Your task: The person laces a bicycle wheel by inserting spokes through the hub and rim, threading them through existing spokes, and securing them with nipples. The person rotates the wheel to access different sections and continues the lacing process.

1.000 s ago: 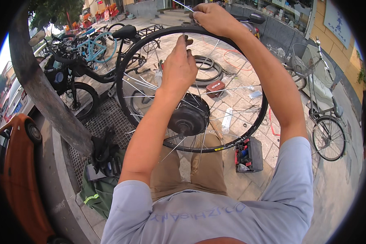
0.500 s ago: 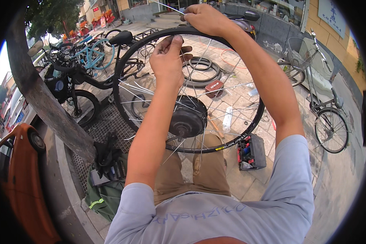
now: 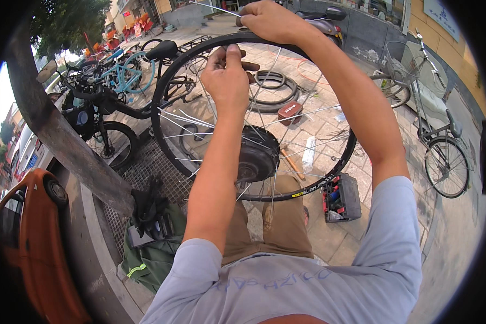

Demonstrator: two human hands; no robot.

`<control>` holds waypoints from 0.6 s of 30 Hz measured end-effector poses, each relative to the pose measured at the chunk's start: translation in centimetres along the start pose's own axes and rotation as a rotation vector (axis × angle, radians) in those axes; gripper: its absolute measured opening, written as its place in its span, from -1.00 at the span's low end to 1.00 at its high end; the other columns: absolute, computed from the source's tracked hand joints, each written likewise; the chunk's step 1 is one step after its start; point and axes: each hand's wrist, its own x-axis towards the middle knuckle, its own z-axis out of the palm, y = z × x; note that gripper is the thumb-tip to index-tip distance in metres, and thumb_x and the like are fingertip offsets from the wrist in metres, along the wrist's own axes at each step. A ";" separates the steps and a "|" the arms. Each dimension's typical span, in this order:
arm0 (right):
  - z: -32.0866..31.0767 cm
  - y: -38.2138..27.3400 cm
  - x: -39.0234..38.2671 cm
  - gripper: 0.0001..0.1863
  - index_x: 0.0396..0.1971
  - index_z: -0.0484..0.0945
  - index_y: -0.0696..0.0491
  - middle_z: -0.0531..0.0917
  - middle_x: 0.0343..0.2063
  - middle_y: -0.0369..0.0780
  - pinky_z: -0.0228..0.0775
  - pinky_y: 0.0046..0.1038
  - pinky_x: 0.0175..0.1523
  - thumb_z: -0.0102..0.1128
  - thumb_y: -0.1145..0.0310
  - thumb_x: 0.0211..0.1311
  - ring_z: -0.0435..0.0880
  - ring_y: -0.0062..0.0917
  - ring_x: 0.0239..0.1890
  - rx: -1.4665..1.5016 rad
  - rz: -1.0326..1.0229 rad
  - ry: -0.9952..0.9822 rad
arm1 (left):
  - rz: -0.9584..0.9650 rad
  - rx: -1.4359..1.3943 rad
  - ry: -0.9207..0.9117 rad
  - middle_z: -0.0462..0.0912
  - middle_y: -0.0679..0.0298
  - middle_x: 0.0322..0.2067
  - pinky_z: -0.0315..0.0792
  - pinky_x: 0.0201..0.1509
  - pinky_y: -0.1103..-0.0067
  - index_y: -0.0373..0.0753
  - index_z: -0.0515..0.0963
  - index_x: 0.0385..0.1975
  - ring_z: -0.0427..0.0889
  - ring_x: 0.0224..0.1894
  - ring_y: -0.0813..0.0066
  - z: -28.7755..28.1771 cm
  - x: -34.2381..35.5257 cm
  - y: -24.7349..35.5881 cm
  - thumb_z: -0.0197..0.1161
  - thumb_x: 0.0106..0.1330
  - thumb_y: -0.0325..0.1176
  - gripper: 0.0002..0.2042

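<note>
A black bicycle rim [image 3: 155, 108] stands tilted in front of me above my knees. Inside it sits a dark hub motor [image 3: 259, 156], with thin metal spokes [image 3: 186, 120] running outward; several at the left hang loose. My left hand [image 3: 227, 75] is raised inside the rim near its top, thumb and fingers closed. Whatever lies in that pinch is hidden. Over the rim's top edge, my right hand [image 3: 269, 22] is closed on a thin metal rod [image 3: 218, 8] that points up to the left. The rod's end inside the fingers does not show.
On the paving lie black tyres [image 3: 278, 92], a dark red box [image 3: 290, 112], a wooden-handled tool [image 3: 292, 162] and a toolbox [image 3: 343, 200]. Parked bicycles [image 3: 445, 162] stand right and left. A tree trunk [image 3: 75, 146] and green bag [image 3: 162, 259] are at my left.
The view has shifted slightly, so the scene sits a little differently. My left hand stays closed inside the rim, and my right hand keeps the rod above it.
</note>
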 end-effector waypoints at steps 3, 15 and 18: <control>-0.5 -0.7 -0.2 -0.60 -0.10 0.69 0.23 0.76 -0.26 0.08 0.54 -0.27 0.00 0.08 0.23 0.31 0.76 -0.23 -0.17 0.050 0.156 -0.040 | -0.062 -0.093 -0.058 0.65 0.14 -0.38 0.53 -0.56 0.50 -0.41 0.52 -0.19 0.71 -0.53 0.29 -0.3 0.8 -0.8 0.26 0.48 -0.36 -0.80; -0.7 -1.7 -0.7 -0.57 -0.12 0.69 0.22 0.75 -0.28 0.03 0.52 -0.32 -0.01 0.15 0.13 0.31 0.72 -0.30 -0.19 0.025 -0.012 -0.043 | 0.053 0.420 -0.288 0.77 0.04 -0.20 0.63 -0.33 0.51 -0.49 0.45 0.07 0.77 -0.42 0.39 -2.7 -2.3 0.5 0.06 0.44 -0.57 -0.74; -1.6 -2.9 -1.3 -0.57 -0.17 0.71 0.19 0.75 -0.33 -0.12 0.49 -0.39 -0.08 0.22 0.07 0.32 0.67 -0.48 -0.24 0.124 0.069 -0.164 | 0.168 0.485 -0.268 0.77 0.04 -0.21 0.63 -0.33 0.53 -0.50 0.44 0.09 0.78 -0.43 0.41 -3.1 -1.8 -0.1 0.06 0.44 -0.58 -0.73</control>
